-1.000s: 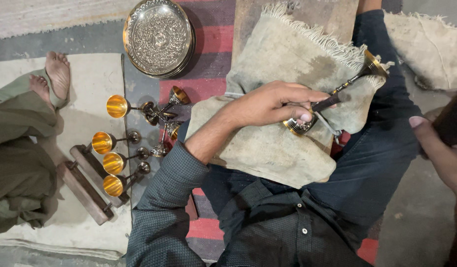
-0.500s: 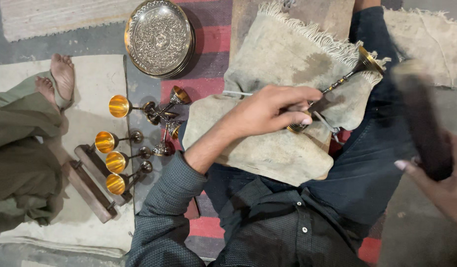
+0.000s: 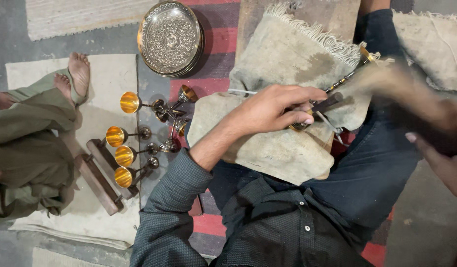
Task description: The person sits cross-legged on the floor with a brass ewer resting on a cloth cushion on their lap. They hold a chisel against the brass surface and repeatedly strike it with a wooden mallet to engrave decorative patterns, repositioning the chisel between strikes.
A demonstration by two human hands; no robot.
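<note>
A: Report the left hand (image 3: pixel 275 106) and the workpiece.

B: It is closed around a brass goblet (image 3: pixel 337 91) lying on its side on a worn cloth pad (image 3: pixel 287 54) over the lap. The fingers also pinch a thin dark punch (image 3: pixel 323 105) against the base of the goblet, just under the fingertips. The cup end points away from the hand, past its knuckles.

A: And the right hand (image 3: pixel 443 160)?

B: It is blurred at the frame edge, to the right of the left hand, and seems to carry a dark blurred tool (image 3: pixel 411 94). How tightly it grips I cannot tell.

A: Progress?

B: In my judgement, one goblet is in work. Beyond the left forearm, four goblets (image 3: pixel 127 136) lie in a row with a few more tumbled beside them. Whether those are finished cannot be read. Farthest off rests a round engraved tray (image 3: pixel 170 37). Another person's bare feet (image 3: pixel 75 74) rest beyond the row.
</note>
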